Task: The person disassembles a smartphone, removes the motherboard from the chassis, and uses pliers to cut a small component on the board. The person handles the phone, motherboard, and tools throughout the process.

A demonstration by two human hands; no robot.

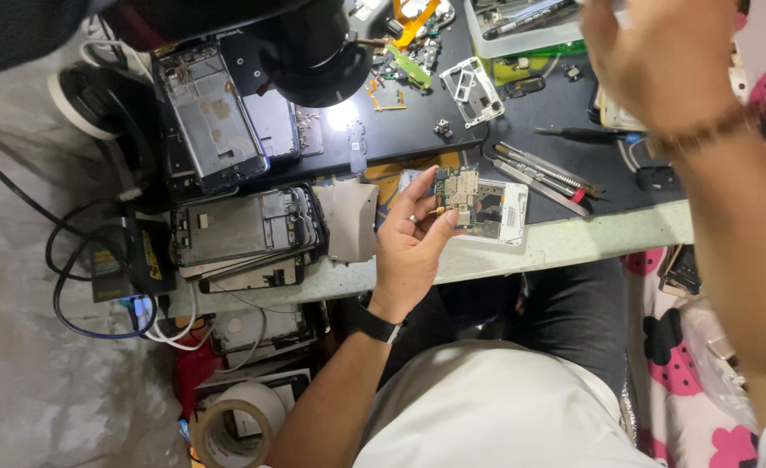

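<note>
My left hand (pixel 411 243) holds a small phone circuit board (pixel 457 190) between thumb and fingers, above the front edge of the workbench (pixel 573 238). A black band sits on that wrist. Just behind the board lies a white phone frame (pixel 506 214). My right hand (pixel 660 56) is raised over the far right of the bench, back toward the camera, with a beaded bracelet on the wrist. Its fingers are hidden, so I cannot tell whether it holds anything.
Opened phones and frames (pixel 244 230) are stacked at the left, with another one (pixel 214 117) behind. Tweezers and a screwdriver (pixel 543 169) lie on the dark mat. A clear tray (pixel 521 26) stands at the back. Cables (pixel 97 260) and a tape roll (pixel 235 425) lie below left.
</note>
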